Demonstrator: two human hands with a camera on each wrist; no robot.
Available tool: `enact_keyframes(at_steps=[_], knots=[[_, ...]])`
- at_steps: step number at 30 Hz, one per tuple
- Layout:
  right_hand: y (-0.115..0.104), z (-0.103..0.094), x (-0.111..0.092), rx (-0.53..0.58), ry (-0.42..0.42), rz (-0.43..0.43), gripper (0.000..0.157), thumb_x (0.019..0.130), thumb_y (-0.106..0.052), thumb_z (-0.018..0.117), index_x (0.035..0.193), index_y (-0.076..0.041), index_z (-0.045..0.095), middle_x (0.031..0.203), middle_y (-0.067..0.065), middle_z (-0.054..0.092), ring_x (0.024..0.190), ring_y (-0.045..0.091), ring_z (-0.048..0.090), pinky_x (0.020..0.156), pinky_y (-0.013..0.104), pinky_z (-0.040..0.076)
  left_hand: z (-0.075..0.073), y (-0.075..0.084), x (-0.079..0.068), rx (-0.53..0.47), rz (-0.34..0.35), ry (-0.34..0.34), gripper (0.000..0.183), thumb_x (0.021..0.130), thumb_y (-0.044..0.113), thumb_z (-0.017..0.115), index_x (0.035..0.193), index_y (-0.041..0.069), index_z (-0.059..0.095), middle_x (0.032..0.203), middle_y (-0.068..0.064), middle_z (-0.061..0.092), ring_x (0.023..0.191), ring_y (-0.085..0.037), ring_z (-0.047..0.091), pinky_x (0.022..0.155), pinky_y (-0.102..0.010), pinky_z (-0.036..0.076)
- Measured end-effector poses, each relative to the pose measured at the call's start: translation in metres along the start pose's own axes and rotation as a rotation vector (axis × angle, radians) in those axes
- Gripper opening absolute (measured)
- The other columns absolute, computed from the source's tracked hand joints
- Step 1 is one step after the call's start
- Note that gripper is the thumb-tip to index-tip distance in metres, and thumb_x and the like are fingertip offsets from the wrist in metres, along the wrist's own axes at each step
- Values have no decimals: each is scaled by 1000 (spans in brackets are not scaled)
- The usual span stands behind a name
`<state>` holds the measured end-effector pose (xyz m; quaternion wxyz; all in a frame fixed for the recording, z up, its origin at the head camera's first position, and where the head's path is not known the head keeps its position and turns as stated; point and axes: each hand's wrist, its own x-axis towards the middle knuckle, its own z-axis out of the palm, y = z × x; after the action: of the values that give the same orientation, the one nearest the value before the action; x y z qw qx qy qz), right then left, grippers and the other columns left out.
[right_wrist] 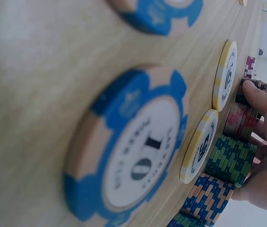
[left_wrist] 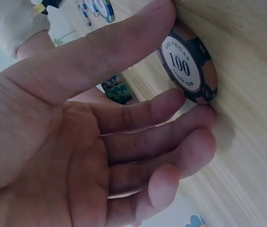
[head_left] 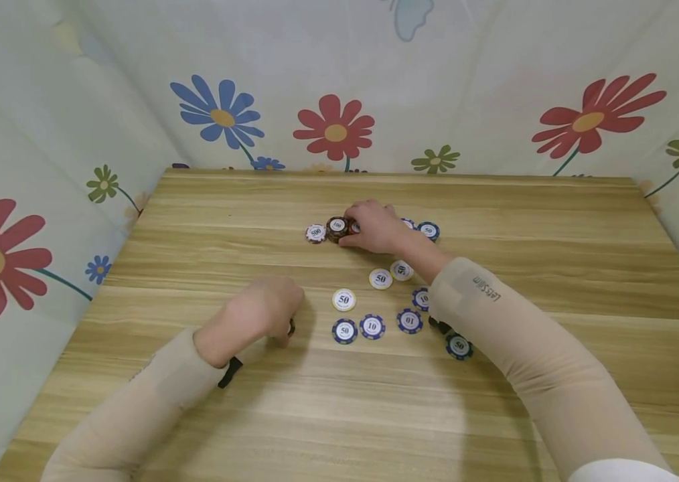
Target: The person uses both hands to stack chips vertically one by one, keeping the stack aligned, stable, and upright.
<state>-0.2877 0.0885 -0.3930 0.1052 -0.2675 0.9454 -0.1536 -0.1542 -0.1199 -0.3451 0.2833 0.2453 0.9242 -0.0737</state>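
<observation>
My left hand (head_left: 264, 304) pinches a black and brown poker chip (left_wrist: 194, 80) marked 100, thumb at one edge and index finger at the other. It is low over the table, left of the loose chips. Farther back, my right hand (head_left: 375, 227) has thumb and finger against the sides of a dark stack of 100 chips (head_left: 337, 225). Beside that stack are a white and purple 500 chip stack (head_left: 315, 233) and, partly under the hand, a red stack (right_wrist: 239, 120). A green stack (right_wrist: 231, 161) and a blue stack (right_wrist: 209, 198) continue the row.
Loose chips lie on the wooden table (head_left: 327, 408): yellow-edged 50 chips (head_left: 380, 278), blue 10 chips (head_left: 372, 327), a blue-edged 50 chip (head_left: 345, 331) and a dark green-blue 50 chip (head_left: 459, 346). Another 50 stack (head_left: 428, 230) ends the row. A flowered curtain (head_left: 472, 80) borders the table.
</observation>
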Motion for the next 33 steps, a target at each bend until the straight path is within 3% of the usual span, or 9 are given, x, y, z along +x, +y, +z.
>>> enact_keyframes(at_steps=[7,18,25,29,33], knots=[[0,0,-1,19,10,-12,56,93,-45,75,132,-6,64,127,11,65,121,32,55,103,63,37,1,1,0,-2,18,8,29,73,12,91,79,9,62,82,-2,61,77,-19,57,73,-35,54],[-1,0,0,25,24,-21,52,95,-45,73,129,-8,65,123,9,66,117,29,57,102,61,39,2,0,-1,-3,40,2,20,73,7,81,74,10,61,74,-3,61,68,-18,54,61,-31,49],[-3,-1,0,6,30,-21,53,94,-46,73,130,-7,66,122,9,67,118,30,56,101,62,39,-4,-5,-3,-107,28,-26,23,73,6,80,79,10,58,79,-4,58,70,-18,51,60,-31,45],[-4,-1,-1,3,33,-21,53,94,-45,74,130,-7,67,122,9,68,117,30,56,100,61,40,-11,-11,-3,-157,45,6,27,73,6,77,75,11,51,75,-3,52,67,-17,46,58,-30,40],[-5,-1,-1,-2,31,-18,53,94,-44,74,130,-6,67,123,10,68,118,30,56,101,61,40,-16,-16,-2,-173,43,20,27,72,9,81,77,11,54,74,-2,53,65,-16,47,56,-29,42]])
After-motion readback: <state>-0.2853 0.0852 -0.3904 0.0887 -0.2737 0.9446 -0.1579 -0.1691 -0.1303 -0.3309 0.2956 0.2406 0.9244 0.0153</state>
